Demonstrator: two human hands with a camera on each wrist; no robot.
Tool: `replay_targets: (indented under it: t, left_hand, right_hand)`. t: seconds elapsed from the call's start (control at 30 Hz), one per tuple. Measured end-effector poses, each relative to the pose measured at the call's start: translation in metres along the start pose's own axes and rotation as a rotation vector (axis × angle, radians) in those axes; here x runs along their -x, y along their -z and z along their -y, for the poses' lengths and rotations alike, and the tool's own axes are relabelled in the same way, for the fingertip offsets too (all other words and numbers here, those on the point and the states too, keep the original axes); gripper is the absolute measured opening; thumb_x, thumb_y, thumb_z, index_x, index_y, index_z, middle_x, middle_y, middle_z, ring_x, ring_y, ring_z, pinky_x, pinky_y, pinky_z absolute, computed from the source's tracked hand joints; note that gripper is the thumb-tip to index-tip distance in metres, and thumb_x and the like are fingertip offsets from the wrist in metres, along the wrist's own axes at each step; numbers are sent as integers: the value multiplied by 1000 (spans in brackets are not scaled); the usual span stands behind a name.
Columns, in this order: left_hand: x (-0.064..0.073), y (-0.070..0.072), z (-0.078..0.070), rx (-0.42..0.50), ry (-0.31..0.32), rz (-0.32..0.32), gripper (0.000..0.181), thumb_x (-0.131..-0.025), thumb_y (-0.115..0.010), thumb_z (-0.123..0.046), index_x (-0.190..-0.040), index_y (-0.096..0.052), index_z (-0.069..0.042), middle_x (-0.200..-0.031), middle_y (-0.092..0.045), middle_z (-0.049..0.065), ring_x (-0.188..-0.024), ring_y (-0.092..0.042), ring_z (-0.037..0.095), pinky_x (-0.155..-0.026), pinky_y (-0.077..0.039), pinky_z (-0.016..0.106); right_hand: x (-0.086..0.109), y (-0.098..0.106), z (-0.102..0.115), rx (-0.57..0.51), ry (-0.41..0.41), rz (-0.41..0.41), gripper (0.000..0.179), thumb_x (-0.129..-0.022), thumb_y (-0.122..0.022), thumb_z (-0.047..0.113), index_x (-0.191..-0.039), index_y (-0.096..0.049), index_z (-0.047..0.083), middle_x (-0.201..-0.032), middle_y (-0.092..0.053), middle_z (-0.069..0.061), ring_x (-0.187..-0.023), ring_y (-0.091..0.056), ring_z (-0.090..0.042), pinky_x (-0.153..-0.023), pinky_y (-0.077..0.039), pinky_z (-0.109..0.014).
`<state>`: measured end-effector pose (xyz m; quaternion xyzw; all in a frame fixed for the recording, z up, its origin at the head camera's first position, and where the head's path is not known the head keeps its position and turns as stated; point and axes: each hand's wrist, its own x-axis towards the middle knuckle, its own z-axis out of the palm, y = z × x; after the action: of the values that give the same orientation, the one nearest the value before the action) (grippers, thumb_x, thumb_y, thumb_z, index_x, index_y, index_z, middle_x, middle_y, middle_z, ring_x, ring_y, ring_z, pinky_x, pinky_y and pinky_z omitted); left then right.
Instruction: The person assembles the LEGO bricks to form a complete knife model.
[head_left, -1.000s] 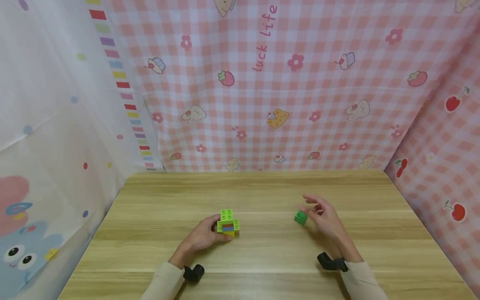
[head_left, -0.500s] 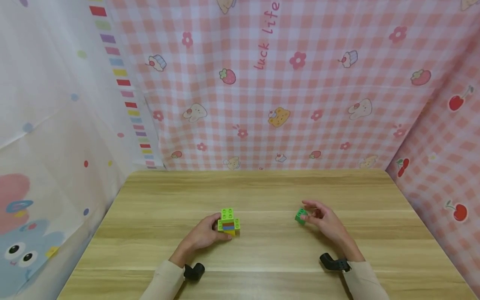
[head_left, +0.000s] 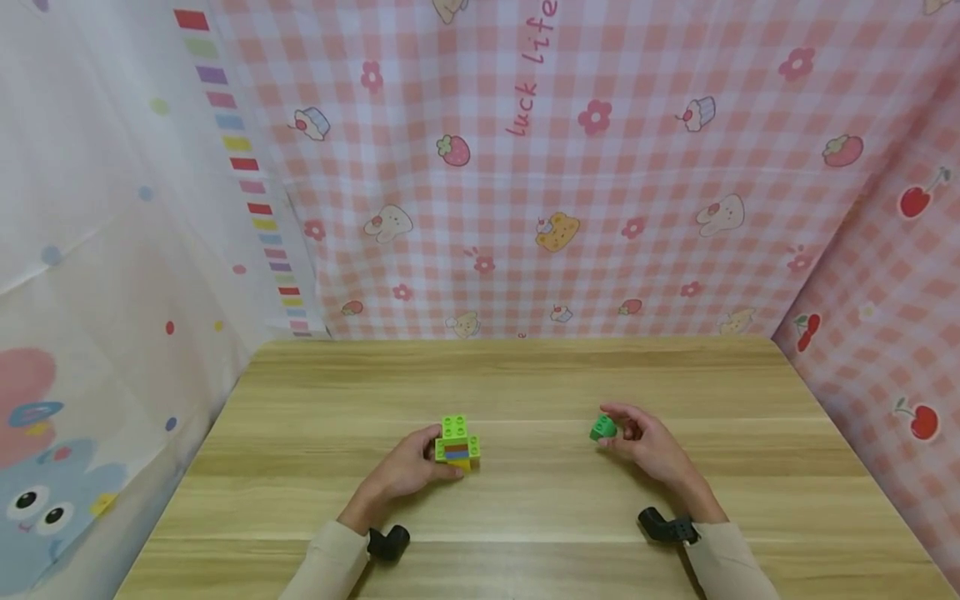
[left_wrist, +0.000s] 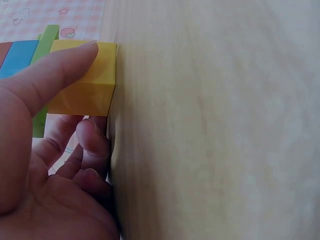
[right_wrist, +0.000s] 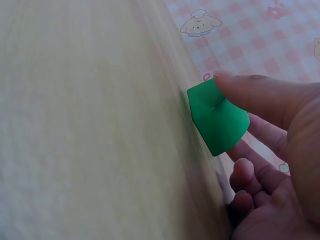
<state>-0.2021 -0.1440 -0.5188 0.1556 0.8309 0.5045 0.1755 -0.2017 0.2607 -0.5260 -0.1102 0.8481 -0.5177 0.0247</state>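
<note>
A stack of toy building bricks (head_left: 454,428) stands on the table left of centre, lime green on top with brown, blue and yellow layers lower down. My left hand (head_left: 408,467) grips its low part; in the left wrist view the thumb lies across the yellow brick (left_wrist: 85,97) and fingers reach behind it. To the right, a small green building brick (head_left: 601,428) with studs on top and a curved side rests on or just above the table. My right hand (head_left: 648,442) pinches this green brick between thumb and index finger, while its other fingers curl loosely beside it.
The wooden table (head_left: 525,517) lies under both hands. A pink checked curtain (head_left: 525,192) hangs along its back edge, with more cloth at left and right. Black wrist mounts (head_left: 388,544) sit at both cuffs.
The right thumb and index finger have come round the green brick, and it has turned slightly. The left hand and the stack stay in place.
</note>
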Motion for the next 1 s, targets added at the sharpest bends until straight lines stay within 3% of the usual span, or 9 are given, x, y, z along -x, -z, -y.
replay_targets:
  t: [0.2,0.43,0.77,1.0]
  left_hand:
    - [0,0,0,2,1,-2,47,-83,-81,-18,-125,-61,-12,-106,-69,0,-99,-61,15,-93,-48,41]
    - [2,1,0,20,15,0,47,-83,-81,-19,-125,-61,-12,-106,-68,1,-98,-60,15,-91,-48,39]
    - [1,1,0,15,6,-3,48,-82,-82,-18,-125,-61,-13,-106,-68,0,-98,-60,15,-92,-48,40]
    - [0,0,0,3,2,-4,47,-82,-82,-17,-124,-62,-12,-105,-68,0,-98,-60,15,-90,-48,39]
  right_hand:
    - [5,-1,22,24,-11,-10,50,-88,-73,3,-134,-54,-4,-109,-60,-20,-78,-45,-17,-66,-39,-23]
    - [10,-2,41,44,-35,-11,46,-89,-71,4,-131,-56,-6,-87,-52,-12,-75,-44,-17,-64,-38,-23]
    - [10,-4,41,44,-47,-47,43,-90,-70,3,-130,-57,-6,-87,-55,-12,-74,-46,-15,-63,-39,-23]
    - [2,-7,12,30,-64,-76,45,-91,-72,9,-133,-58,0,-98,-60,-14,-75,-46,-13,-62,-39,-23]
